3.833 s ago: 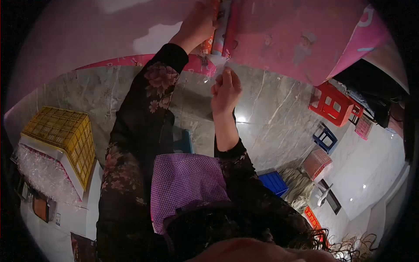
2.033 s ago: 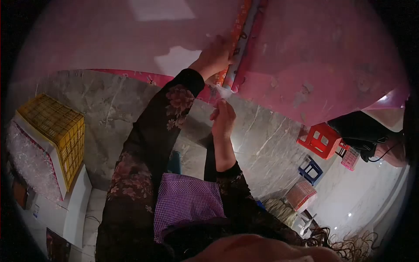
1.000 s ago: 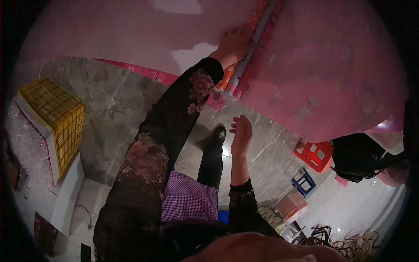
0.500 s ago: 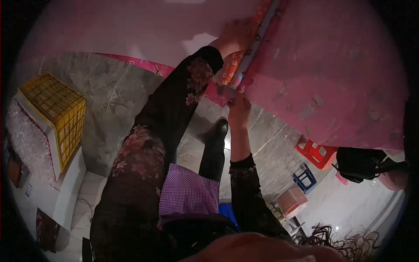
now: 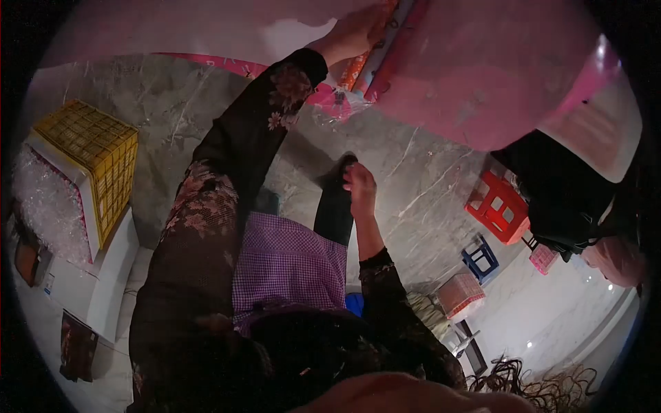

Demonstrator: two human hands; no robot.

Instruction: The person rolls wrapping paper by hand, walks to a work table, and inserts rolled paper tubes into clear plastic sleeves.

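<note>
The left hand (image 5: 354, 34) reaches forward over a set of long patterned rolls, touching the orange roll (image 5: 354, 72); its fingertips are in shadow, so I cannot tell whether they grip it. The right hand (image 5: 361, 184) is held nearer the body, above the floor (image 5: 179, 131), well apart from the rolls, its fingers half curled; whether they hold anything cannot be told.

The orange roll carries small pale marks. Just beside it runs a grey roll (image 5: 375, 60) with dark dots and figures, then a dark pink roll (image 5: 392, 60). All three lie side by side on a slant, between a pale pink sheet (image 5: 172, 24) and a shiny, deeper pink sheet (image 5: 475, 82). Crinkled clear plastic (image 5: 337, 111) hangs near their close ends.

Pale letter-like shapes show on the bright pink border (image 5: 227, 64) under the pale sheet, too small to read.

Further out are a purple checked apron (image 5: 289, 265), a yellow crate (image 5: 89, 138) on the left, and a red stool (image 5: 499, 210) and blue stool (image 5: 480, 258) on the right.
</note>
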